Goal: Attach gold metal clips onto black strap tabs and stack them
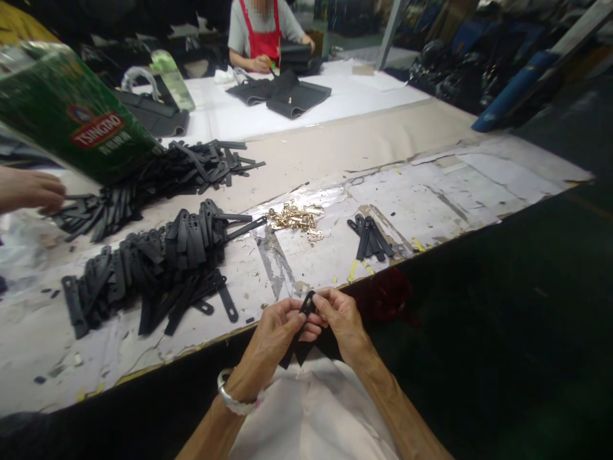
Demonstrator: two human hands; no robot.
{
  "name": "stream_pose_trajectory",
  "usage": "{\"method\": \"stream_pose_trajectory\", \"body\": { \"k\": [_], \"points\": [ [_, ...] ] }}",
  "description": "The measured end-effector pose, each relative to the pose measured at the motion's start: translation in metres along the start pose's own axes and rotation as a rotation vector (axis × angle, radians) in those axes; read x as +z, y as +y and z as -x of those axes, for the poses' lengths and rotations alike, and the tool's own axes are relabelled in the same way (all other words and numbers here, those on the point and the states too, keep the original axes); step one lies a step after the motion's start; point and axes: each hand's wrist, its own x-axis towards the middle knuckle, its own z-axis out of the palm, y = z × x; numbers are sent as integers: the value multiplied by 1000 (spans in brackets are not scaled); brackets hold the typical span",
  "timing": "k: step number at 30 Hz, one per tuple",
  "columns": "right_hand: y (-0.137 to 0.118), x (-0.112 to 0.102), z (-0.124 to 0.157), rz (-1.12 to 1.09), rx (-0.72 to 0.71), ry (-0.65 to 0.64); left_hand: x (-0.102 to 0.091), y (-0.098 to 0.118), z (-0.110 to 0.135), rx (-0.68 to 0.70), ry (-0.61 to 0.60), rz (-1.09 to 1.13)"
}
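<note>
Scuffed white sheeting covers the long worktable, which runs from the lower left of the frame to the right edge. At the bottom centre, just off the table's near edge, the person's left hand and right hand meet over a white cloth on the lap. Both pinch one black strap by its upper end, fingertips pressed together on it from either side, while its lower part hangs down between the wrists. A silver bangle sits on the left wrist.

On the table, left of centre, lies a big heap of black straps. Near it, in the middle, is a small scatter of gold metal fittings, and to their right a little bundle of straps. A second spread of straps lies further back, partly under a tilted green carton in the upper left. A co-worker's hand reaches in at the left edge, touching those straps. At the top of the frame a person in a red apron handles dark material at the far end.
</note>
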Motion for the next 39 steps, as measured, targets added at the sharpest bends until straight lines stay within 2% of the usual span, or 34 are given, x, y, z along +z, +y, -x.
{"method": "stream_pose_trajectory", "body": {
  "k": [4, 10, 12, 16, 18, 20, 22, 25, 28, 33, 36, 39],
  "points": [
    [-12, 2, 0, -25, -42, -47, 0, 2, -1, 105, 2, -41],
    [-23, 1, 2, -331, 5, -206, 10, 14, 11, 270, 62, -287],
    [-25, 2, 2, -367, 9, -223, 12, 14, 14, 387, 118, -412],
    [-28, 7, 4, -361, 11, -212, 13, 8, 15, 707, 225, -636],
    [-30, 9, 4, -360, 12, -210, 12, 7, 14, 848, 269, -704],
    [-31, 11, 4, -340, -10, -205, 12, 6, 13, 930, 309, -732],
    [-32, 11, 3, -290, -70, -211, 13, 8, 13, 901, 333, -712],
    [-34, 11, 4, -168, -196, -217, 16, 16, 15, 722, 304, -627],
    [-42, 11, 7, 24, -312, -167, 19, 24, 18, 573, 283, -524],
    [-61, 12, 15, 439, -490, -144, 16, 33, 23, 496, 383, -400],
    [-68, 14, 15, 587, -542, -217, 10, 34, 25, 429, 347, -357],
    [-67, 16, 14, 640, -579, -243, 5, 33, 25, 338, 297, -296]
  ]
}}
